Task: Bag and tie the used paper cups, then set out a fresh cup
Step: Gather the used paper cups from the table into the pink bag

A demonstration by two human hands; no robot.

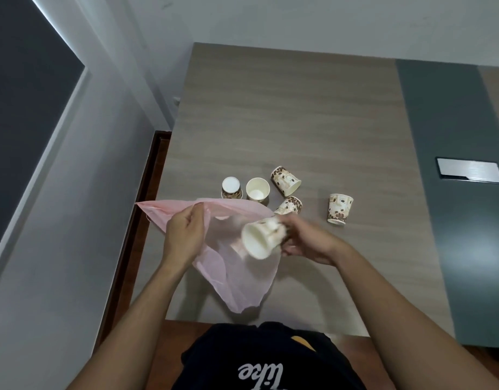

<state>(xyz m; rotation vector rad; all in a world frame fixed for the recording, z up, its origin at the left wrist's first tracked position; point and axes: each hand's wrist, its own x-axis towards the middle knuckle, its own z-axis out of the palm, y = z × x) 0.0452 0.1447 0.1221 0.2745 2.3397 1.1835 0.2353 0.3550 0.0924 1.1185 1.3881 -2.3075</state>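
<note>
A thin pink plastic bag [237,280] hangs over the near part of the table, and my left hand [185,233] grips its rim and holds the mouth apart. My right hand [304,239] holds a paper cup [259,239] tilted on its side, mouth toward the bag's opening; the cup is blurred. Behind the bag stand an upside-down cup [231,187] and an upright empty cup [258,189]. Two coffee-bean-printed cups lie on their sides, one [285,181] farther back and one [290,205] just behind my right hand. Another cup [339,208] stands upside down at the right.
The wooden table [299,114] runs back to a white wall. A dark grey strip with a metal cover plate [469,170] lies along its right side. A wall and dark window panel stand at the left, with a narrow floor gap beside the table's left edge.
</note>
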